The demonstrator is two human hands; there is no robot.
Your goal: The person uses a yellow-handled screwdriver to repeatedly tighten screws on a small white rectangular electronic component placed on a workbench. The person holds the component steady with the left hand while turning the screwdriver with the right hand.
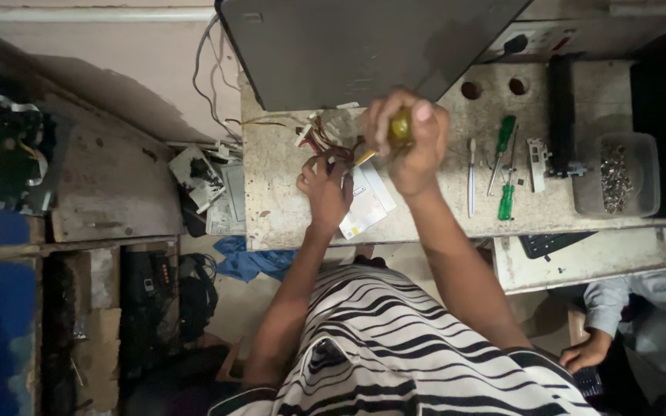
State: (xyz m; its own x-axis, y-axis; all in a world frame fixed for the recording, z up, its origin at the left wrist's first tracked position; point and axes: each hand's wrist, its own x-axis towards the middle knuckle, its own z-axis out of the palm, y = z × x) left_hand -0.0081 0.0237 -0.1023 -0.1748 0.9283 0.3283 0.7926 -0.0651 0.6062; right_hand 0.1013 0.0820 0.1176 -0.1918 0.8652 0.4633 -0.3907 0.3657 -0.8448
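Our right hand (pixel 414 139) fisted round yellow screwdriver handle (pixel 401 125); our left hand (pixel 325 189) pinching, seemingly, wire bundle (pixel 324 139) just beyond fingers, white card (pixel 365 202) beside it. Risk: tip hidden under fist, could slip and nick wires

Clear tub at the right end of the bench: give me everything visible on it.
The clear plastic tub is a shallow, rectangular, translucent container with rounded corners and no lid. It sits upright and flat at the right end of the stone-like bench top, near the front edge. Inside lies a loose heap of small shiny metal parts, probably screws; too small to tell. A black bar-shaped part lies just left of it, possibly touching. Neither hand is near it.
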